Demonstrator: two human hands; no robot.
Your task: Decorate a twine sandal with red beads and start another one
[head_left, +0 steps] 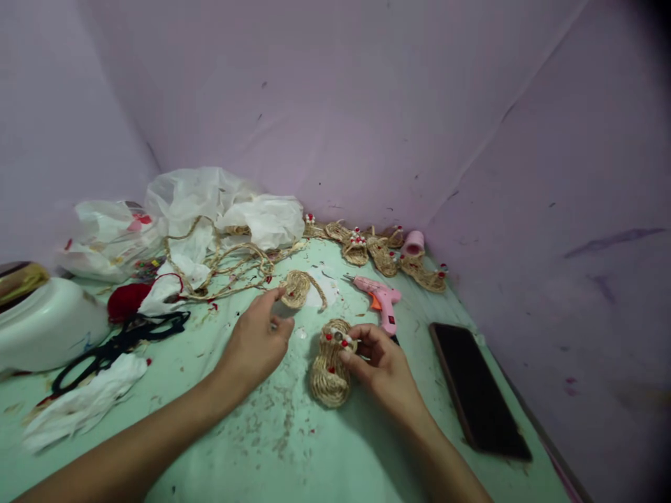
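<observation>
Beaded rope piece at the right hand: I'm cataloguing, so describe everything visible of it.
The beaded rope piece is slipper-shaped, of coiled tan cord resembling jute, its length pointing away. Red and white beads and a greyish one cross its upper part; a red spot shows lower. The right hand grips its upper right edge, over the green table; contact there is unclear.

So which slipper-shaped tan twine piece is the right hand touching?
The nearest tan twine slipper with red and white beads, at the right hand's fingertips; the other twine slippers lie farther back, near the lilac wall.
</observation>
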